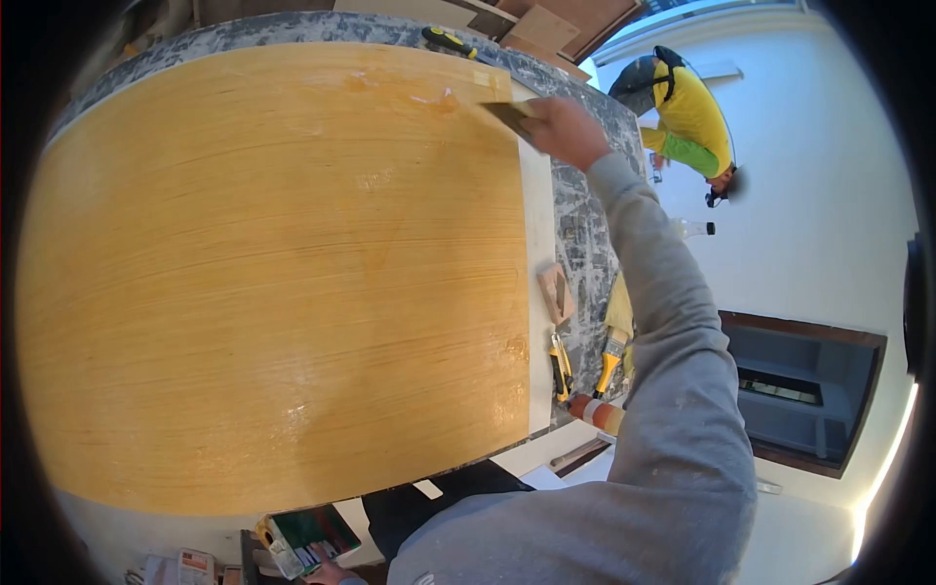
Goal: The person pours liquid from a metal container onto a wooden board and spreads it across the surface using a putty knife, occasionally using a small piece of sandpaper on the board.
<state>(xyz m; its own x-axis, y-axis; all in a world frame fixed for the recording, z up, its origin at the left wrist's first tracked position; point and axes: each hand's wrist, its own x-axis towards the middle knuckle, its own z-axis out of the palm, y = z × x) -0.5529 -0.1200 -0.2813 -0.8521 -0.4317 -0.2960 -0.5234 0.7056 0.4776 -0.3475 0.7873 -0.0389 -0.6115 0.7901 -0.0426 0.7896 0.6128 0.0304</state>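
Note:
My right hand (570, 132) is closed around a flat, dark-edged scraper (509, 119), its blade over the far right edge of a large yellowish wood-grain sheet (283, 253). Glossy wet-looking patches and orange-brown smears mark the sheet, some of them just left of the blade. Low at the bottom edge of the view, my left hand (330, 569) has its fingers bent against a green and white object (292, 548) beside the table. What that object is, I cannot make out.
Along the table's right side lie a sanding block (556, 292), a utility knife (560, 368), a paintbrush (611, 361) and an orange-red bottle (595, 413). A yellow-and-black handled tool (448, 41) rests at the far edge. Another person (694, 112) in yellow is beyond, near a clear bottle (694, 229).

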